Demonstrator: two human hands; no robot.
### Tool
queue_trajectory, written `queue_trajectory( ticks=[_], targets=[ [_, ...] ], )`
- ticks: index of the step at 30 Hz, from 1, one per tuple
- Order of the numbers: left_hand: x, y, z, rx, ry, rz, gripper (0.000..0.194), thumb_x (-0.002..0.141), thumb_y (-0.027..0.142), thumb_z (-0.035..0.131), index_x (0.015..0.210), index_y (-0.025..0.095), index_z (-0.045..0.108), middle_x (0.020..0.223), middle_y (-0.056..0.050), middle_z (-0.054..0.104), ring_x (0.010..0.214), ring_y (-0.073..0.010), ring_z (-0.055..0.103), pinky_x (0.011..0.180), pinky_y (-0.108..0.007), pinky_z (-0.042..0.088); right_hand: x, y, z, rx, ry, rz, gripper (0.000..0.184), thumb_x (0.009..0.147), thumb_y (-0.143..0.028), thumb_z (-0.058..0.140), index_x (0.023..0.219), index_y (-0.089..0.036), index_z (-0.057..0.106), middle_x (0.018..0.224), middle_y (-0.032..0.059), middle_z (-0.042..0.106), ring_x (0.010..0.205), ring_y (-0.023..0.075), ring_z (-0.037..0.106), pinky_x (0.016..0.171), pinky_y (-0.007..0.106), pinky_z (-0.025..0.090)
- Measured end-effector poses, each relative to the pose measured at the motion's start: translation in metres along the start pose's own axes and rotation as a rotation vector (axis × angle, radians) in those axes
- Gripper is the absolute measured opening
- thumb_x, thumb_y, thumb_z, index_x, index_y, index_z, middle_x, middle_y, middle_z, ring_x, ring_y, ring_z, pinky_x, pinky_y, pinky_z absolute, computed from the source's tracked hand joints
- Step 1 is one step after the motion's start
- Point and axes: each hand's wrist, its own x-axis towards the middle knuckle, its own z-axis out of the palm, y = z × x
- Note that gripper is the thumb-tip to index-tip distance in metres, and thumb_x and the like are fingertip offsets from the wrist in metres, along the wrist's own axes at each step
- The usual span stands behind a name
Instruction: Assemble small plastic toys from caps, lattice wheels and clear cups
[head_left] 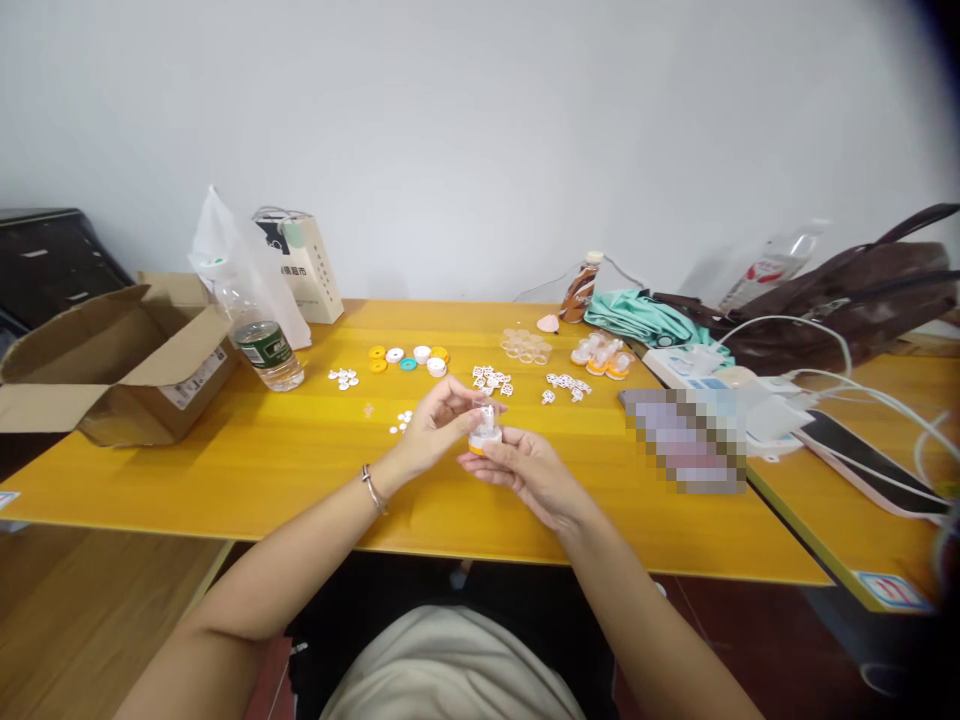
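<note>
Over the middle of the table I hold a small clear plastic assembly (485, 436) with a white ring and an orange base. My left hand (442, 420) pinches its clear upper part. Below, the fingers of my right hand (525, 470) grip the orange base. White perforated pieces (491, 380) lie just behind my hands, with more white perforated pieces (570, 387) to their right. Clear rings (525, 347) stand farther back. Several similar orange-based assemblies (602, 357) are grouped at the right. Yellow, white and teal round caps (408, 364) sit to the left, near small white parts (344, 379).
An open cardboard box (142, 370) and a water bottle (266, 345) stand at the left. At the back are a paper bag (311, 270) and a brown drink bottle (581, 290). A power strip (712, 385), cables and a brown bag (847, 310) occupy the right.
</note>
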Motion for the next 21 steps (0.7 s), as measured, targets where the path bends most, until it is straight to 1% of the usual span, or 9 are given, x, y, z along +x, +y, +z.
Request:
queue_trajectory(
  ticks=[5,7,9,12,14,15,17,19,21],
  targets=[
    [0.0014,-0.0046,-0.0016,0.025,0.072,0.065,0.024,0.071,0.022,0.069,0.082,0.016,0.048,0.087,-0.002,0.059,0.084,-0.0127,0.060,0.079,-0.028,0.046,0.0006,0.0014,0.0002,-0.074,0.043,-0.073,0.024,0.067,-0.028,0.071,0.089,-0.017,0.066,0.077,0.0022,0.072,0.073,0.0116,0.068,0.073,0.022,0.053],
    [0.0017,-0.0054,-0.0031,0.022,0.070,0.054,0.026,0.069,0.022,0.071,0.082,0.016,0.049,0.086,-0.002,0.059,0.084,-0.0133,0.060,0.078,-0.027,0.046,0.0012,0.0029,0.0002,-0.101,0.069,-0.104,0.027,0.065,-0.026,0.073,0.089,-0.016,0.066,0.076,0.0021,0.072,0.073,0.0125,0.068,0.073,0.023,0.053],
    [0.0014,-0.0041,-0.0047,-0.037,-0.005,-0.014,0.025,0.073,0.025,0.068,0.088,0.016,0.050,0.087,-0.005,0.061,0.085,-0.0156,0.061,0.075,-0.028,0.047,0.0010,0.0038,0.0008,-0.078,0.053,-0.077,0.025,0.066,-0.028,0.072,0.087,-0.016,0.066,0.076,0.0035,0.072,0.072,0.0128,0.068,0.071,0.023,0.053],
    [0.0004,-0.0001,-0.0062,-0.207,-0.151,-0.138,0.026,0.079,0.033,0.061,0.097,0.017,0.050,0.091,-0.008,0.064,0.085,-0.0179,0.062,0.074,-0.030,0.047,-0.0004,0.0044,0.0036,0.026,-0.013,0.001,0.021,0.068,-0.031,0.069,0.082,-0.015,0.067,0.075,0.0049,0.072,0.069,0.0114,0.068,0.066,0.019,0.053],
    [0.0000,0.0015,-0.0060,-0.282,-0.189,-0.186,0.029,0.078,0.037,0.060,0.098,0.018,0.051,0.096,-0.009,0.063,0.088,-0.0191,0.062,0.076,-0.032,0.047,-0.0011,0.0046,0.0064,0.052,-0.009,0.005,0.021,0.068,-0.032,0.070,0.081,-0.015,0.067,0.074,0.0049,0.072,0.067,0.0112,0.068,0.066,0.019,0.053],
    [0.0000,0.0017,-0.0056,-0.289,-0.189,-0.194,0.031,0.077,0.039,0.061,0.099,0.018,0.051,0.099,-0.010,0.062,0.091,-0.0198,0.060,0.078,-0.032,0.046,-0.0011,0.0048,0.0077,0.045,0.012,-0.012,0.022,0.067,-0.031,0.070,0.081,-0.015,0.067,0.073,0.0048,0.072,0.067,0.0116,0.068,0.066,0.020,0.053],
    [0.0003,0.0009,-0.0046,-0.239,-0.140,-0.162,0.034,0.074,0.039,0.064,0.098,0.018,0.052,0.100,-0.009,0.060,0.092,-0.0186,0.058,0.079,-0.031,0.045,-0.0006,0.0053,0.0095,0.014,0.066,-0.053,0.022,0.066,-0.030,0.071,0.081,-0.014,0.067,0.073,0.0045,0.072,0.066,0.0123,0.068,0.068,0.022,0.054],
    [0.0009,-0.0007,-0.0039,-0.165,-0.073,-0.118,0.032,0.072,0.035,0.068,0.095,0.018,0.054,0.092,-0.005,0.059,0.085,-0.0149,0.057,0.075,-0.026,0.045,0.0003,0.0061,0.0097,-0.002,0.096,-0.072,0.022,0.065,-0.029,0.072,0.082,-0.014,0.066,0.072,0.0039,0.072,0.065,0.0122,0.068,0.068,0.023,0.054],
    [0.0013,-0.0020,-0.0039,-0.142,-0.062,-0.124,0.027,0.072,0.031,0.068,0.093,0.017,0.055,0.084,-0.004,0.058,0.076,-0.0125,0.056,0.069,-0.024,0.044,0.0012,0.0072,0.0089,0.007,0.085,-0.052,0.022,0.066,-0.029,0.072,0.082,-0.014,0.066,0.072,0.0040,0.072,0.066,0.0118,0.068,0.067,0.021,0.054]
  ],
)
